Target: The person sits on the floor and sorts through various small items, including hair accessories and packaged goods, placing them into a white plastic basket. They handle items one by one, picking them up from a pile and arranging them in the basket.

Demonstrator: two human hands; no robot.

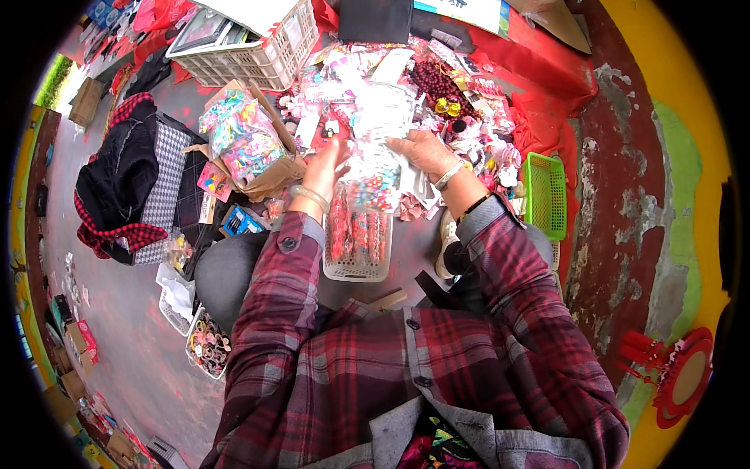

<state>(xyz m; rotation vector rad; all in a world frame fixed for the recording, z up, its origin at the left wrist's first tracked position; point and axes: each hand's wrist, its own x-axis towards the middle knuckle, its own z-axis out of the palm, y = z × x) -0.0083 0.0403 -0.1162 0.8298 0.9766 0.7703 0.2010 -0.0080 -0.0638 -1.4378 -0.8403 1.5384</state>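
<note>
A clear plastic bag (373, 191) with small multicoloured pieces at its bottom hangs between my hands, its upper part washed out by glare. My right hand (428, 154) pinches its right edge between thumb and fingers. At the opposite edge, my left hand (319, 172) is closed on the bag, its fingertips partly lost in the brightness. Just below the bag stands a white plastic basket (357, 273) holding several red packets (344, 230). Beyond my hands lies a heap of small packaged trinkets (328, 78), with dark red beads (437, 82) in it.
To the left, a cardboard box (273, 176) holds colourful bagged items, near a black jacket with red checked trim (117, 176). A beige crate (269, 62) stands behind. On the right is a green basket (545, 195); a small basket of hair ties (209, 344) sits by my left leg.
</note>
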